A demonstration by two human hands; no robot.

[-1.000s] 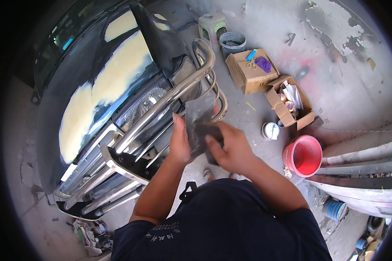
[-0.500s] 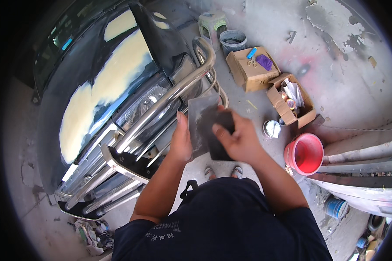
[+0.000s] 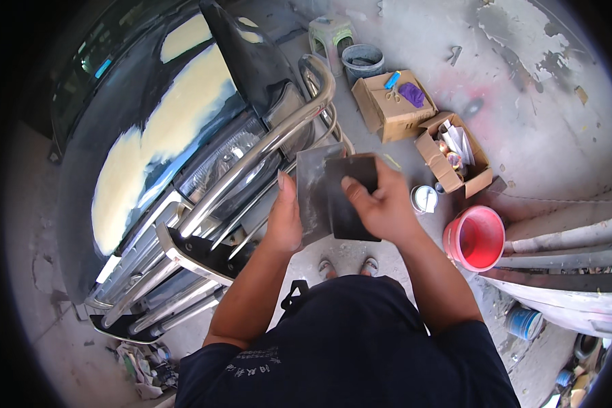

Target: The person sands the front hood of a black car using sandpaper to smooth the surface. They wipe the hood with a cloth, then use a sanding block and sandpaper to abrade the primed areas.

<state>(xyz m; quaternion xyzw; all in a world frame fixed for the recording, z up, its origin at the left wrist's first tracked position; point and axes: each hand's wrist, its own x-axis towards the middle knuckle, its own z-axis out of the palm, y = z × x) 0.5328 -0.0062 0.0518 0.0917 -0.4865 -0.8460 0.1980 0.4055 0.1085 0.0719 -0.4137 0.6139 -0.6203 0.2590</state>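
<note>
**Dark sheets in both my hands, over the chrome bull bar**

My left hand (image 3: 283,221) presses flat, palm in, against the edge of a dull grey sheet (image 3: 311,194) that looks matte and faintly scuffed, stiff enough to stand upright. My right hand (image 3: 381,204) is clamped on a darker, near-black rectangular sheet (image 3: 347,204), thumb on its face and fingers wrapped behind its right edge; this one overlaps the grey sheet and touches it. Whether it is abrasive paper or thin metal I cannot tell.

Just beyond the sheets runs the bull bar (image 3: 265,146), thick polished tubing, rounded and mirror-bright, curving across the car's front. Behind it sits a ribbed glass headlight (image 3: 224,153), and above that the dark bonnet (image 3: 149,129) carries broad, chalky patches of pale yellow filler.

To my right on the rough, stained concrete floor (image 3: 544,129) stand a glossy red plastic bucket (image 3: 474,238), a small round tin with a pale lid (image 3: 425,198), and two open cardboard boxes (image 3: 387,105) with worn flaps.
</note>
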